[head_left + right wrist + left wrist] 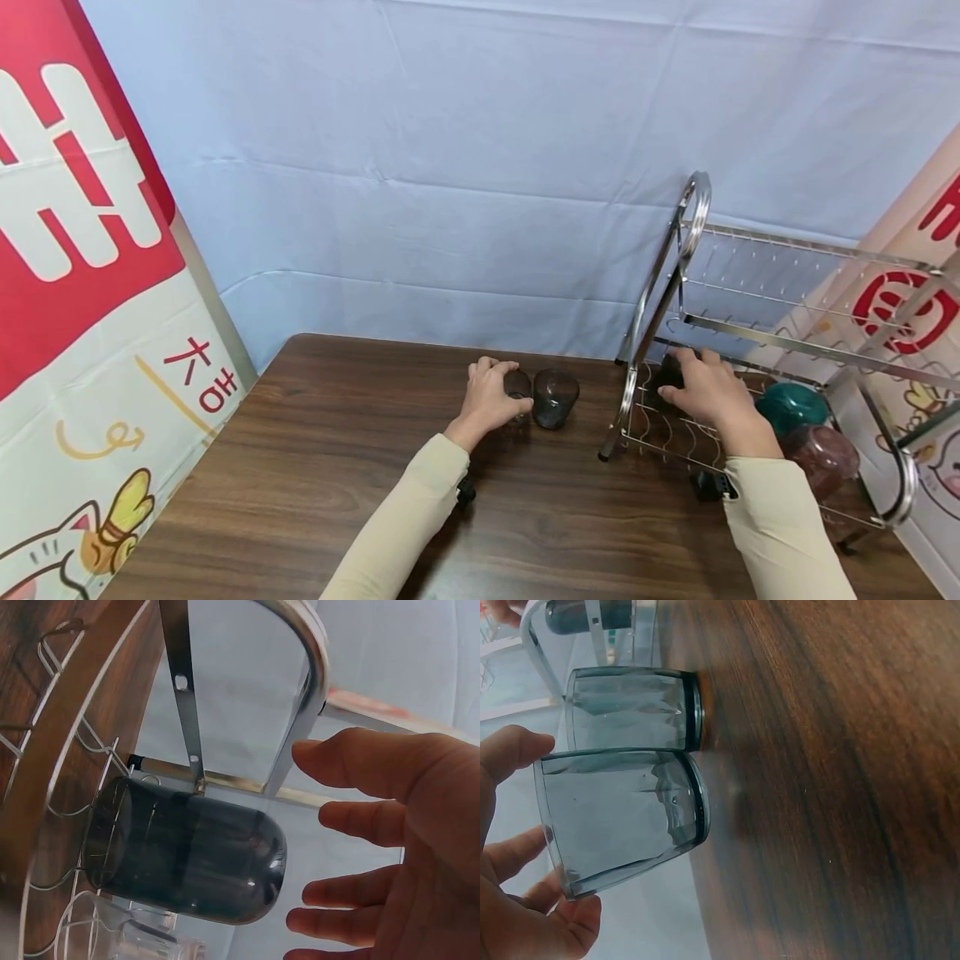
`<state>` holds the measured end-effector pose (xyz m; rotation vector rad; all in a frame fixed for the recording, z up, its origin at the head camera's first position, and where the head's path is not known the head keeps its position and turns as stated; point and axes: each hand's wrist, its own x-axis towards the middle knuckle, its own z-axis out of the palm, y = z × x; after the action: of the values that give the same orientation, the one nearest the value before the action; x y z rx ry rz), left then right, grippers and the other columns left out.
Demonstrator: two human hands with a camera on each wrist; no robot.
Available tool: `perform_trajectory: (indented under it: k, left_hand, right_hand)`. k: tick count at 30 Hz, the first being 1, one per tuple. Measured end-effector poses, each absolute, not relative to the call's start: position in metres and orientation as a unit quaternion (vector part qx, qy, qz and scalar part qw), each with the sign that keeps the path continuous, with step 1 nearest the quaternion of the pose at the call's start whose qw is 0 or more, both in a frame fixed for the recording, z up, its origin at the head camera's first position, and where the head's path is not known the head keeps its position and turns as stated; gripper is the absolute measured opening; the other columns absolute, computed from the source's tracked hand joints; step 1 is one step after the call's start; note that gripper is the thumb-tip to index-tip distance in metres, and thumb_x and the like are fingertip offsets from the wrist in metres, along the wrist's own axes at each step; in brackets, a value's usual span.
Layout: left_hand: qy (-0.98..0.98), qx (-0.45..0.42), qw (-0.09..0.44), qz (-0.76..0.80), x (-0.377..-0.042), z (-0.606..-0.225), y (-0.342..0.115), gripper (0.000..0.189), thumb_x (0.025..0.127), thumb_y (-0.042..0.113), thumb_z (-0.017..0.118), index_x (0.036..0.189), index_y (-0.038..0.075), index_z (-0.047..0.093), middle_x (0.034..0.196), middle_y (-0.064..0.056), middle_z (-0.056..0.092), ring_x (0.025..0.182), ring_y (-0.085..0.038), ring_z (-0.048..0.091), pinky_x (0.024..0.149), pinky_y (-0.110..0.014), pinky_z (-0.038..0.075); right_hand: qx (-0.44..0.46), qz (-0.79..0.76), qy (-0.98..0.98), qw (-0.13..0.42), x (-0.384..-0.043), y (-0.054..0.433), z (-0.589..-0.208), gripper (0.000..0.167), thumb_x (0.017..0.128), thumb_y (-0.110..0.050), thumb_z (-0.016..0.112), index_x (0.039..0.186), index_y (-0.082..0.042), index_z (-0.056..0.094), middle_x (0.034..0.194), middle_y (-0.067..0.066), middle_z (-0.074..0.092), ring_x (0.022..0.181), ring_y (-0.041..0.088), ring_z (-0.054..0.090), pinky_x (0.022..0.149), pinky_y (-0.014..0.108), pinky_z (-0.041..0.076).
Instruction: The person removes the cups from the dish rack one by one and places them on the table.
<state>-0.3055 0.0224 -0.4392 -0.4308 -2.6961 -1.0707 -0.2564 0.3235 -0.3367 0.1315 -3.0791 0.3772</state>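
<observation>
My left hand [491,396] grips a grey see-through glass [615,817] near its rim, thumb on one side and fingers on the other. The glass is slightly tilted, its base at or just above the table; I cannot tell which. Right beside it, a second grey glass [555,398] stands upright on the table. My right hand [708,387] is at the left end of a metal rack's lower tier. There a dark glass [187,847] sits upside down on the wires. In the right wrist view the fingers are spread, apart from its base.
The two-tier metal rack [701,200] stands at the table's right side. Its lower tier also bears a teal glass [793,408], a pinkish glass [823,458] and a clear glass [150,941]. A pale blue cloth [420,233] hangs behind the wooden table [315,467].
</observation>
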Motion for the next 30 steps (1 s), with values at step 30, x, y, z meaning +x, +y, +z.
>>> perform_trajectory:
  k: [30]
  left_hand:
    - [-0.924, -0.152, 0.082, -0.34, -0.313, -0.441, 0.028, 0.058, 0.077, 0.034, 0.075, 0.128, 0.011, 0.057, 0.124, -0.013, 0.042, 0.111, -0.03, 0.035, 0.088, -0.042, 0.036]
  right_hand:
    - [0.084, 0.111, -0.99, 0.03, -0.305, 0.351, -0.36, 0.051, 0.086, -0.014, 0.062, 0.127, 0.009, 0.043, 0.108, 0.043, 0.038, 0.098, 0.061, 0.037, 0.074, 0.062, 0.036]
